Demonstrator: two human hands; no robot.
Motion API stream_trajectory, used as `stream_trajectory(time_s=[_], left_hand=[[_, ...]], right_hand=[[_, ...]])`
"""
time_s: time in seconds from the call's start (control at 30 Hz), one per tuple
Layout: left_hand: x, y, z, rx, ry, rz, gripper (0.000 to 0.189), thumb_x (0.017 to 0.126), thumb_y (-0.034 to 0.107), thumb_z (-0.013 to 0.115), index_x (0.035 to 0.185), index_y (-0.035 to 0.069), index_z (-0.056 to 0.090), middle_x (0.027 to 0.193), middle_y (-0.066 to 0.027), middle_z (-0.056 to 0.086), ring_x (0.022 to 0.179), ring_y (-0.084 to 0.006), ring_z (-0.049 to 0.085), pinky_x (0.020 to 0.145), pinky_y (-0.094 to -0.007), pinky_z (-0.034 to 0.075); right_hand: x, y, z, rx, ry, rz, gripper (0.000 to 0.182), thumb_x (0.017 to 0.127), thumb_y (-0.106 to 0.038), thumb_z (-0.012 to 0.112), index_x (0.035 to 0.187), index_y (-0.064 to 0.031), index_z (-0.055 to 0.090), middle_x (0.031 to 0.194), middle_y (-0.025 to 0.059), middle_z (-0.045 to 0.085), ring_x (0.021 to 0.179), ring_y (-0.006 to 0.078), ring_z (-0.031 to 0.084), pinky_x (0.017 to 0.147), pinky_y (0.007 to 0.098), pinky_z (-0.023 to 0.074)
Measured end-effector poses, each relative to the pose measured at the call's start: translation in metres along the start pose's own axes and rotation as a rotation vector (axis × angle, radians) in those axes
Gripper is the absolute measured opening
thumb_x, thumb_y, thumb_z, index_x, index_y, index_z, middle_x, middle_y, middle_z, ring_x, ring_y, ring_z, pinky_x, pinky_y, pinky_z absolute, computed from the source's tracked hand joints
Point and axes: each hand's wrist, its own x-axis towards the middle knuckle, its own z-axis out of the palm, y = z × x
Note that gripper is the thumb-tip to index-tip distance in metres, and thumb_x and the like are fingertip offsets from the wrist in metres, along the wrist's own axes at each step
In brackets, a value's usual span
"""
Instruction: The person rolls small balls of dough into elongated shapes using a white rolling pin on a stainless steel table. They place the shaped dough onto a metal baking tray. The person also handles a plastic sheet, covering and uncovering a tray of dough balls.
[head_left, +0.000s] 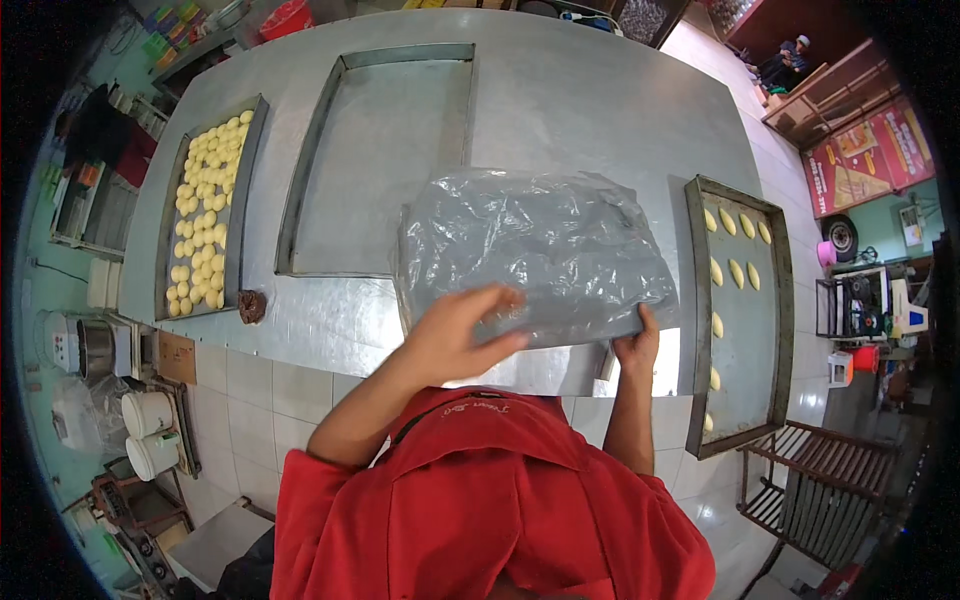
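A sheet of clear plastic (525, 247), wrinkled and shiny, lies in front of me on the metal table. It overlaps the lower right part of a large metal baking tray (301, 172). My left hand (465, 330) is over the sheet's near edge, its fingers apart and holding nothing. At the near right corner, my right hand (639, 343) grips the sheet's edge, thumb on top, with the other fingers partly hidden. Farther right, a long metal tray (780, 322) carries several pale, spindle-shaped dough pieces (736, 274).
On the left, another tray (238, 202) holds many round dough balls (206, 251). A small brown lump (252, 307) sits beside it. The table (600, 97) ends just before my body. The right tray juts past that edge, near a slatted rack (832, 457). Two people are in the background.
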Motion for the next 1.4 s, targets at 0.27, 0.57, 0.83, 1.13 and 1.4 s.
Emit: stream_trajectory(time_s=[0.27, 0.57, 0.83, 1.13, 1.4], left_hand=[[0.096, -0.155, 0.141, 0.640, -0.082, -0.141, 0.090, 0.097, 0.052, 0.060, 0.162, 0.001, 0.022, 0.169, -0.0284, 0.008, 0.157, -0.0482, 0.002, 0.121, -0.0689, 0.006], [0.057, -0.150, 0.119, -0.439, 0.301, -0.284, 0.042, 0.101, 0.010, 0.048, 0.140, -0.004, 0.056, 0.139, -0.0241, 0.059, 0.132, -0.0324, 0.054, 0.112, -0.0382, 0.041], [-0.123, -0.170, 0.012, -0.541, 0.377, -0.483, 0.018, 0.101, 0.009, 0.048, 0.106, 0.000, 0.063, 0.107, -0.0121, 0.071, 0.093, -0.0188, 0.067, 0.082, -0.0330, 0.053], [-0.071, -0.178, 0.060, -1.064, 0.609, -0.426, 0.047, 0.108, 0.032, 0.050, 0.145, 0.002, 0.047, 0.135, -0.0147, 0.060, 0.119, -0.0253, 0.061, 0.105, -0.0426, 0.047], [-0.108, -0.194, 0.057, 0.107, 0.732, -0.264, 0.032, 0.093, 0.005, 0.064, 0.124, 0.000, 0.061, 0.125, -0.0172, 0.066, 0.116, -0.0331, 0.062, 0.105, -0.0445, 0.046]], right_hand=[[-0.007, -0.004, 0.003, -0.259, -0.049, -0.038, 0.033, 0.092, -0.007, 0.063, 0.123, 0.0042, 0.064, 0.119, 0.0162, 0.071, 0.113, 0.0355, 0.067, 0.107, 0.0503, 0.0484], [-0.084, 0.034, 0.138, -1.220, -0.961, -0.707, 0.061, 0.086, -0.005, 0.064, 0.146, -0.0137, 0.057, 0.164, 0.0236, 0.034, 0.148, 0.0424, 0.037, 0.120, 0.0476, 0.0311], [-0.093, 0.135, 0.139, -1.913, -1.366, -0.730, 0.092, 0.072, -0.028, 0.081, 0.155, -0.0157, 0.044, 0.160, 0.0218, 0.037, 0.148, 0.0410, 0.035, 0.120, 0.0629, 0.0244], [-0.048, 0.184, 0.083, -1.913, -1.133, -0.942, 0.069, 0.074, -0.021, 0.077, 0.138, -0.0067, 0.057, 0.135, 0.0203, 0.060, 0.124, 0.0381, 0.058, 0.111, 0.0520, 0.0419], [-0.017, 0.030, 0.150, -1.209, -0.473, -0.539, 0.030, 0.082, -0.003, 0.059, 0.109, 0.0047, 0.069, 0.096, 0.0182, 0.075, 0.091, 0.0288, 0.072, 0.082, 0.0404, 0.0548]])
